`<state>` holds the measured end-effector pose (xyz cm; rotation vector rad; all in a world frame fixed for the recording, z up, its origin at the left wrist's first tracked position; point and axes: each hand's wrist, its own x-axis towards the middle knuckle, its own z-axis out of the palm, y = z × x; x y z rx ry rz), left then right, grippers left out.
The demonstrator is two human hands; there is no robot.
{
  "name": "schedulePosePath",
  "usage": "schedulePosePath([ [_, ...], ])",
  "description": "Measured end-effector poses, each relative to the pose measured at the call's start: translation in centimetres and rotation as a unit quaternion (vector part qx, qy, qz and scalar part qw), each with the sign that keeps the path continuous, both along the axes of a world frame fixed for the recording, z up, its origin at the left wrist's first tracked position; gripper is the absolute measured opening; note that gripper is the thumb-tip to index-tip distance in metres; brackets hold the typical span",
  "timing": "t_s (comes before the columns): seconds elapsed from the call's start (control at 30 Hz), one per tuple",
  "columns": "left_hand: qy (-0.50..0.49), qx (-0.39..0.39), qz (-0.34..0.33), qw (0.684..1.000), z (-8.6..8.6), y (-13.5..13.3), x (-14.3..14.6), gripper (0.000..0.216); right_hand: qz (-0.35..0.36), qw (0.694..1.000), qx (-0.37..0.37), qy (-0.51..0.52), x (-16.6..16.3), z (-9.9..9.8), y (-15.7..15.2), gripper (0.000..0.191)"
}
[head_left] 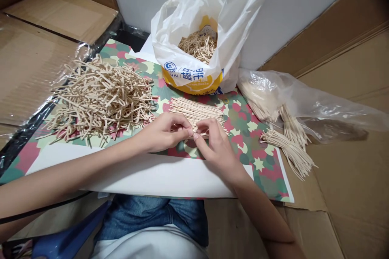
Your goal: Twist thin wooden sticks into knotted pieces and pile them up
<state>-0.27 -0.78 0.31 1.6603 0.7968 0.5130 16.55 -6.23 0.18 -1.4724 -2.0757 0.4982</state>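
Observation:
My left hand [165, 131] and my right hand [217, 141] meet over the middle of the mat, thumbs and forefingers pinched closed on one thin pale strand [194, 120]. A short end of it sticks up between the fingertips; the rest is hidden by my fingers. Just behind and beneath my hands lies a flat layer of straight pale strands [197, 108], side by side. To the left spreads a large heap of looped, bent strands [103, 101], close to my left hand.
A white plastic bag [197, 79] holding more strands stands at the back of the patterned mat [240, 137]. At right, tied bundles [291, 151] lie by a clear plastic bag [328, 97]. Cardboard [358, 170] borders the right side; a white sheet [133, 170] runs along the front.

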Motion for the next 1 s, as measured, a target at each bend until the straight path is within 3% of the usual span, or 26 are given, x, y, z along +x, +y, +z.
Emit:
schedulePosePath([
  [0.13, -0.009, -0.105, -0.017, 0.994, 0.0, 0.2, 0.0, 0.022, 0.027, 0.999, 0.016, -0.031, 0.1, 0.1, -0.1, 0.010],
  [0.3, -0.013, -0.096, -0.012, 0.995, -0.1, 0.1, 0.1, 0.023, 0.039, 0.999, 0.012, -0.034, 0.3, 0.3, 0.0, 0.007],
  [0.37, -0.027, -0.038, 0.029, 0.999, -0.3, -0.1, 0.2, 0.022, 0.035, 0.999, 0.002, -0.024, 0.3, 0.4, 0.1, 0.008],
  [0.47, -0.028, 0.139, 0.075, 0.987, -0.5, -0.6, 0.1, 0.016, 0.025, 0.999, -0.031, 0.008, 0.4, 0.5, 0.2, 0.009],
  [0.6, -0.005, 0.332, 0.054, 0.942, -0.7, -1.1, -0.1, 0.013, 0.008, 0.994, -0.081, 0.076, 0.5, 0.4, 0.3, 0.011],
  [1.0, 0.071, 0.468, 0.011, 0.881, -0.3, -0.9, -0.7, 0.016, -0.011, 0.968, -0.186, 0.168, 0.2, 0.1, 0.3, 0.012],
])
